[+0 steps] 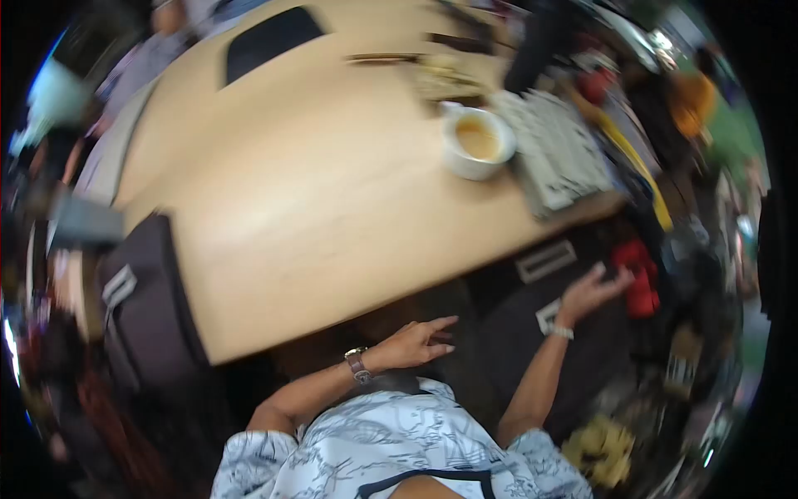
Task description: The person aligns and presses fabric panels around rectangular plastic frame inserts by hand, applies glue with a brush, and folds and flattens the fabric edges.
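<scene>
My left hand (411, 343), with a watch on its wrist, is held below the near edge of the wooden table (307, 208), its fingers apart and nothing in them. Farther right, my right hand (594, 293) is raised in front of a dark bag or chair with pale labels, fingers spread and empty. A red item (636, 279) is nearest to its fingertips. On the table's right part stands a white cup (475, 162) holding an orange-brown liquid. Beside it lies a grey ribbed stack (555, 154). Neither hand touches the table.
A dark bag or chair (145, 303) stands against the table's left side. A black flat item (273, 41) lies at the far edge, with a yellowish pile (449, 79) behind the cup. Another person (154, 62) is at the far left. A yellow item (600, 449) is low right.
</scene>
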A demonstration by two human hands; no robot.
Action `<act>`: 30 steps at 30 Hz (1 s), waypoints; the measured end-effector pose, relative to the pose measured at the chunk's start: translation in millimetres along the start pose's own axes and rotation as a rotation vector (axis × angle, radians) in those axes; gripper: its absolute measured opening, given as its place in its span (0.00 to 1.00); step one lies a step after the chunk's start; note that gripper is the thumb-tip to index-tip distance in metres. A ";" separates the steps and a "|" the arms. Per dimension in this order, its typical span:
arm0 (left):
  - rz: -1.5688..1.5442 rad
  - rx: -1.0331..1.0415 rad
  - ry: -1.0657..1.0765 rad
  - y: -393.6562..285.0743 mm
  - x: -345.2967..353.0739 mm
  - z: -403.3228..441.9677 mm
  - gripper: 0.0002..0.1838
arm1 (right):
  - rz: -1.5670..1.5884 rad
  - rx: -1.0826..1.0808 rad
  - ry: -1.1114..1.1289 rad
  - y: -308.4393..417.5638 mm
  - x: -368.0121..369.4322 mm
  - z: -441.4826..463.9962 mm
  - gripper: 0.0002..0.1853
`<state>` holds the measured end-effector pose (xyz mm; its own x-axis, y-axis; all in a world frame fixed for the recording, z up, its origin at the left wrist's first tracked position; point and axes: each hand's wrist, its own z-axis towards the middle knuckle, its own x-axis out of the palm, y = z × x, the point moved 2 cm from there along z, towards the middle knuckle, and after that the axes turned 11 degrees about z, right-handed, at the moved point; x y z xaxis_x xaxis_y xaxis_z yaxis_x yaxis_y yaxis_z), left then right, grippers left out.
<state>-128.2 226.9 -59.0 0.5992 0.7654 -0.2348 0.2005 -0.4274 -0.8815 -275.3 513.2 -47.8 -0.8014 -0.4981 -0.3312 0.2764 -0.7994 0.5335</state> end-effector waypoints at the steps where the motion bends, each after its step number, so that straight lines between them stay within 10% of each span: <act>1: -0.051 0.044 -0.044 -5.8 -14.2 -20.1 0.33 | 0.087 -0.046 -0.001 22.2 3.3 -4.2 0.30; 5: 0.084 0.246 -0.672 -23.9 -66.6 -91.8 0.23 | 0.459 -0.058 0.120 139.9 30.3 -26.1 0.31; 12: 0.542 -0.176 -1.791 10.7 -156.2 -236.5 0.10 | 0.985 -0.122 0.809 318.1 71.9 -87.5 0.31; 19: 0.873 -0.662 -1.741 67.0 -181.5 -294.6 0.12 | 1.181 -0.374 1.006 418.6 82.4 -135.6 0.30; 30: 0.423 -0.442 -1.878 87.2 -184.9 -313.2 0.09 | 1.238 -0.447 1.171 484.4 87.8 -166.1 0.28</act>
<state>21.3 -102.6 35.8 -0.7206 -0.0705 -0.6898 0.6130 -0.5296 -0.5863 -123.6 26.4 52.3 0.6850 -0.6253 -0.3739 0.6435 0.2785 0.7130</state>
